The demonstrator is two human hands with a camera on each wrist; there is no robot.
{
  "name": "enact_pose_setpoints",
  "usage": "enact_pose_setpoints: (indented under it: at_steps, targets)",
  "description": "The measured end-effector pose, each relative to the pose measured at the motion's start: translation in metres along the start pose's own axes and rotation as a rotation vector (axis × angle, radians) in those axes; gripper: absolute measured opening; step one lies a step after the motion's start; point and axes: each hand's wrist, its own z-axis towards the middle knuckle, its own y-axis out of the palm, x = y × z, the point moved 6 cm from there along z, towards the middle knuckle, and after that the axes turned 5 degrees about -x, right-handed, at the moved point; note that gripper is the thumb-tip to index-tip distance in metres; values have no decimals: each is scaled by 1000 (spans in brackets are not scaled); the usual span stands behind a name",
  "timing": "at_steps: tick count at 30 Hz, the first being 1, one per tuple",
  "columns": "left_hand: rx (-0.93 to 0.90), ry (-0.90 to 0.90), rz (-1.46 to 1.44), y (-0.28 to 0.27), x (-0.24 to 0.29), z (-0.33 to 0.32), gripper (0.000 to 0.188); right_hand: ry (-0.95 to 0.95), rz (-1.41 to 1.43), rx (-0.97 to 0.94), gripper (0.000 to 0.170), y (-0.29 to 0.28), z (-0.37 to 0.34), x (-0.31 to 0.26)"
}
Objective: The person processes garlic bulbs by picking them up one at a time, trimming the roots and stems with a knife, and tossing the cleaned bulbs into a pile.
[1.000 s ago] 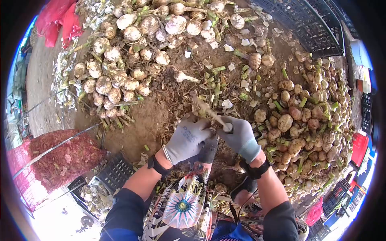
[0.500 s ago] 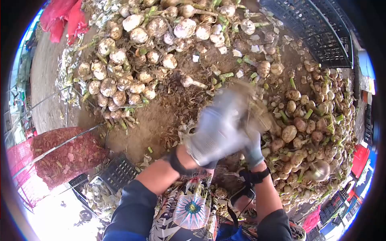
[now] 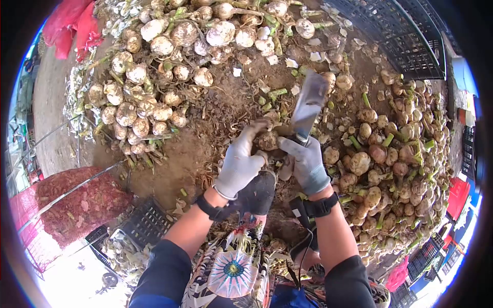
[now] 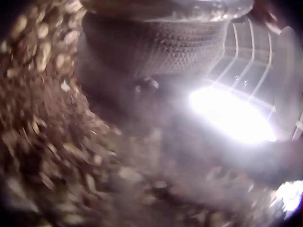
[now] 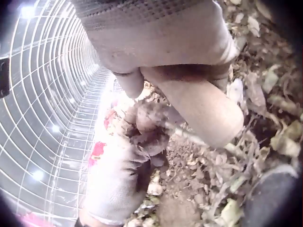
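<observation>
Holding one bulb (image 3: pixel 268 140): left hand (image 3: pixel 238 167); one knife (image 3: pixel 309 102): right hand (image 3: pixel 308 161).

Left grip (image 3: pixel 240 161) holds garlic (image 3: pixel 268 141), right grip (image 3: pixel 307 163) a cleaver (image 3: pixel 310 102).

The left hand (image 3: pixel 238 167) and right hand (image 3: pixel 308 165) were gloved in light grey. The cleaver (image 3: pixel 306 113) had a silver-grey blade (image 3: pixel 312 92) and a tan handle (image 5: pixel 206 111). The held garlic bulb (image 3: pixel 267 141) was brown. Garlic bulbs (image 3: pixel 126 114) at far left were off-white, patched brown; the right heap (image 3: pixel 360 163) was tan with green stems (image 3: pixel 387 139). The near-left mesh sack (image 3: pixel 82 205) was red; the far-right crate (image 3: pixel 400 41) was black. The near garment (image 3: pixel 199 280) carried a black-and-cream leaf print and a blue-rayed medallion (image 3: pixel 232 269).
</observation>
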Motion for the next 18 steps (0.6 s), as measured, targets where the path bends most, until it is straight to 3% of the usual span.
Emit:
enact_pose_setpoints:
  at_steps: [1, 4, 5, 6, 8, 9, 10, 12, 13, 18]
  targets:
    - [-12, -213, -476, 7, -13, -6, 44, -42, 83, -24, 25, 3, 0, 1]
    - [-80, -326, -544, 10, -9, -19, 44, -120, 41, -45, 23, 16, -10, 1]
    - [-62, -252, -588, 8, -5, -18, 42, -66, -68, -57, 26, 17, -16, 2]
    - [-63, -252, -589, 6, -4, -19, 42, -67, -68, -55, 26, 17, -21, -3]
    - [-82, -106, -215, -2, 5, -21, 40, -315, -828, 9, 27, 22, -35, -25]
    - [-87, -184, -179, -4, -3, -24, 40, -430, -943, 8, 23, 15, -36, -16]
    - [-89, -181, -180, 0, -15, -32, 40, -432, -944, 11, 23, 14, -39, -19]
    - [87, -29, -558, -1, -39, -51, 43, -568, -1510, -78, 28, 30, -50, -26]
    - [-139, -97, -202, -5, -17, -35, 49, -568, -1575, -106, 24, 31, -52, -27]
    - [-270, -111, -174, -12, -1, -29, 65, -497, -1597, -135, 19, 33, -55, -25]
